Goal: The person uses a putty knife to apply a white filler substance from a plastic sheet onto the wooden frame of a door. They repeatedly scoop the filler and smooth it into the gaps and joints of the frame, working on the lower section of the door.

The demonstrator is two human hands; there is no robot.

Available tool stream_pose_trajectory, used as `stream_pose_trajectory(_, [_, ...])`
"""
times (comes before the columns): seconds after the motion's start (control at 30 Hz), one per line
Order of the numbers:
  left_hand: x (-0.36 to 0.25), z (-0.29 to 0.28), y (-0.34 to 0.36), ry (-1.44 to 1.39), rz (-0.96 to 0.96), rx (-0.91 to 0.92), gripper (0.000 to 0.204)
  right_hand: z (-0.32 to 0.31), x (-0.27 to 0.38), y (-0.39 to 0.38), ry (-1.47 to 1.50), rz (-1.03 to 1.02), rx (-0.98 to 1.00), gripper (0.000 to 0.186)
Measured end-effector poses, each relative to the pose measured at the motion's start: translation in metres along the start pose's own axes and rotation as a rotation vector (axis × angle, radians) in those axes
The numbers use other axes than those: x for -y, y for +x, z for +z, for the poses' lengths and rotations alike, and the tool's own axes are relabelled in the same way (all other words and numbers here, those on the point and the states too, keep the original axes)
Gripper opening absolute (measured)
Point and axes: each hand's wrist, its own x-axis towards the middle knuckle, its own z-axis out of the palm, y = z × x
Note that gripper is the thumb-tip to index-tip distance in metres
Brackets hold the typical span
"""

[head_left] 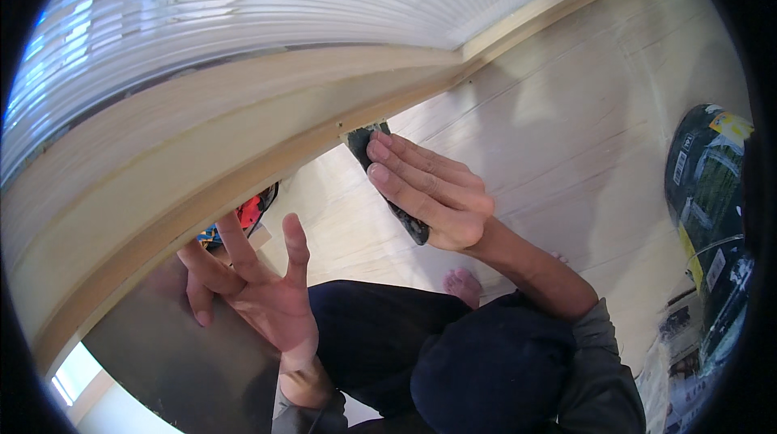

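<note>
My right hand (429,191) grips a dark flat tool (366,141), its blade end pressed against the lower edge of a pale wooden frame (243,127). The fingers lie flat along the tool's handle. My left hand (251,280) is spread open, fingers up, resting against the underside of the same wooden frame further left. It holds nothing. My dark trousered legs (421,337) are bent below, and a bare toe (461,282) shows between them.
Ribbed translucent panelling (243,5) fills the frame above the wood. A light wooden floor (566,110) spreads to the right. A dark green bag (712,191) and printed papers (688,369) lie at the right edge. Red and blue items (247,214) sit behind the frame.
</note>
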Motion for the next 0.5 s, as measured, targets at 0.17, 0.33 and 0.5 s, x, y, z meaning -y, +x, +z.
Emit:
stream_pose_trajectory(0.17, [-0.001,0.004,0.0,0.112,0.006,-0.008,0.04,-0.015,0.007,0.005,0.144,0.109,0.028,0.031])
stream_pose_trajectory(0.33, [-0.001,0.004,-0.001,0.099,0.013,-0.01,0.04,-0.02,-0.004,0.014,0.269,0.252,-0.06,0.034])
stream_pose_trajectory(0.5, [0.0,0.003,-0.001,0.076,0.029,-0.044,0.039,-0.019,-0.015,0.016,0.295,0.184,-0.027,0.039])
